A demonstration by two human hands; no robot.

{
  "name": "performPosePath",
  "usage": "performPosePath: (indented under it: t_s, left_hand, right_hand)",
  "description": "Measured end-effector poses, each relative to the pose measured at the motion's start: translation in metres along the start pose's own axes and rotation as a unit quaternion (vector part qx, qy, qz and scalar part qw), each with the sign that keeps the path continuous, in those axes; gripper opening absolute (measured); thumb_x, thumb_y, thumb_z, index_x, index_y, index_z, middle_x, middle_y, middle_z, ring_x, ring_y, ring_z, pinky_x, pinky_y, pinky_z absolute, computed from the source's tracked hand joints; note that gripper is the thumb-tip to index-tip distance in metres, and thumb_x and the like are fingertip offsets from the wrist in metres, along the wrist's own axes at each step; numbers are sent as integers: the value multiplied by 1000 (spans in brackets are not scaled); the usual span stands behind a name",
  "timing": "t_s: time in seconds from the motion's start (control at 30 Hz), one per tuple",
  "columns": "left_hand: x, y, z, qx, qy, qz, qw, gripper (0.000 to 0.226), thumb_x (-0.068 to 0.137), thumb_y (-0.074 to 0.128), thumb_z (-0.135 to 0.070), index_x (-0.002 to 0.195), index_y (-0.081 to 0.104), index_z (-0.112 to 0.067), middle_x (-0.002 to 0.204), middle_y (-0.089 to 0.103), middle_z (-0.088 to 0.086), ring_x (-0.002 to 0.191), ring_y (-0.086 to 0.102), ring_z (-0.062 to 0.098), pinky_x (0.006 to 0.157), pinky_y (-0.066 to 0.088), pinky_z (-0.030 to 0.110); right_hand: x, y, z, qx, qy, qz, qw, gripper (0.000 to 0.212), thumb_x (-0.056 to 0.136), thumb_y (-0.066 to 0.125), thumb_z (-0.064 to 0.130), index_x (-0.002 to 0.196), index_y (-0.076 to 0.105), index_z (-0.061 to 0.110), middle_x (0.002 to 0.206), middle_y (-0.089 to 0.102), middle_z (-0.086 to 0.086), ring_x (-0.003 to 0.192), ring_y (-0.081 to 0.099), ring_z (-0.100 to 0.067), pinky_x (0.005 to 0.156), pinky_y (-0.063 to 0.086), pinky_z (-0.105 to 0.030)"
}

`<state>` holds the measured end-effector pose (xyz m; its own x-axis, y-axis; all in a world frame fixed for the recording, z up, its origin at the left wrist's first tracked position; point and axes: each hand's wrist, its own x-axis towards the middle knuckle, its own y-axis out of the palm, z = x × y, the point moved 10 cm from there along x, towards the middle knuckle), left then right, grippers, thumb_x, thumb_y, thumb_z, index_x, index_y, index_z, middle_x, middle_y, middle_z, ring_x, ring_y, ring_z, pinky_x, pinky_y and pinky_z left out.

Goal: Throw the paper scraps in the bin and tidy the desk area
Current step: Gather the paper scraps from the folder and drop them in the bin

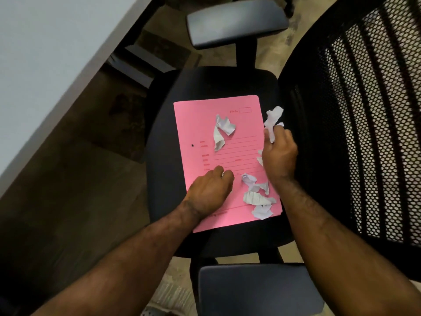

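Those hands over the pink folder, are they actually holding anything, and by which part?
The right hand grips a crumpled paper scrap by its lower end. The left hand pinches a small scrap at its fingertips, mostly hidden.

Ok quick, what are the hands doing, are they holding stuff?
Left hand: closed on a small paper scrap, resting on the pink folder.
Right hand: closed, holding crumpled scraps.

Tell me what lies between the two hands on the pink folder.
In the head view, between the left hand and the right hand there is mostly bare pink folder with printed lines, and a crumpled paper scrap just right of the left hand's knuckles.
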<state>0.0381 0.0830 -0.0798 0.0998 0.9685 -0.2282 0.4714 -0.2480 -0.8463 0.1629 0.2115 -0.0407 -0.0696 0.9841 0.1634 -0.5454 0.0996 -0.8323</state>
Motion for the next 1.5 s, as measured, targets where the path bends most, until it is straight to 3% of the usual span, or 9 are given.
performPosePath:
  t_s: [0.2, 0.33, 0.43, 0.73, 0.9, 1.07, 1.2, 1.4, 1.5]
  left_hand:
    - [-56, -59, 21, -124, -80, -159, 976, 22, 100, 43, -29, 94, 54, -10, 95, 59, 9, 70, 58, 22, 60, 56, 39]
    - [-132, -99, 54, -128, -135, -292, 938, 21, 95, 54, -17, 77, 52, -7, 75, 54, 11, 56, 53, 25, 47, 42, 31]
    - [-212, -113, 94, -124, -226, -372, 892, 26, 95, 52, -18, 73, 54, -5, 70, 53, 11, 54, 51, 27, 48, 40, 37]
    - [-497, -55, 207, -120, -461, -421, 772, 24, 97, 51, -21, 80, 55, -4, 78, 55, 13, 63, 55, 35, 55, 48, 49]
    - [-669, 5, 241, -96, -566, -473, 668, 35, 96, 36, -34, 82, 53, -6, 79, 56, 12, 64, 56, 35, 54, 48, 45]
    - [-798, 76, 266, -70, -638, -501, 580, 19, 96, 51, -18, 82, 51, -5, 79, 57, 16, 61, 55, 37, 49, 43, 41]
    - [-865, 132, 296, -70, -680, -521, 511, 18, 95, 52, -15, 86, 53, 0, 82, 58, 22, 67, 56, 42, 54, 44, 46]
    - [-936, 254, 360, -178, -782, -520, 294, 26, 96, 46, -21, 103, 55, 2, 97, 64, 31, 90, 60, 47, 67, 42, 44]
    - [-939, 278, 398, -170, -772, -526, 314, 29, 99, 41, -27, 109, 53, -3, 100, 65, 25, 90, 62, 43, 65, 40, 36]
  right_hand:
    - [-27, -18, 52, 102, 29, -16, 994, 30, 100, 48, 34, 96, 57, 6, 90, 62, -7, 78, 63, -21, 62, 56, -36]
    - [-78, -7, 125, 153, -25, 25, 988, 28, 100, 48, 37, 103, 59, 12, 90, 64, -1, 78, 59, -13, 64, 49, -22]
    - [-129, 13, 179, 182, -65, 80, 978, 26, 99, 51, 34, 100, 59, 9, 84, 62, -3, 75, 57, -20, 65, 44, -29]
    - [-337, 96, 311, 207, -193, 295, 913, 23, 96, 49, 41, 85, 55, 21, 73, 61, -1, 66, 60, -14, 59, 50, -32]
    - [-499, 156, 371, 219, -258, 398, 852, 28, 94, 50, 43, 83, 55, 18, 70, 60, -5, 61, 62, -22, 57, 53, -36]
    - [-665, 208, 419, 214, -340, 476, 782, 28, 96, 52, 41, 89, 60, 14, 71, 63, -4, 63, 62, -20, 58, 52, -37]
    - [-775, 262, 435, 188, -361, 509, 758, 34, 96, 56, 36, 80, 63, 6, 62, 59, -4, 59, 61, -26, 54, 35, -27]
    - [-919, 362, 442, 124, -421, 573, 692, 39, 99, 48, 31, 132, 54, 11, 119, 65, -14, 106, 61, -30, 78, 39, -25]
    - [-964, 378, 453, 180, -492, 538, 660, 38, 95, 56, 17, 130, 55, 1, 129, 60, -22, 122, 53, -37, 105, 34, -35]
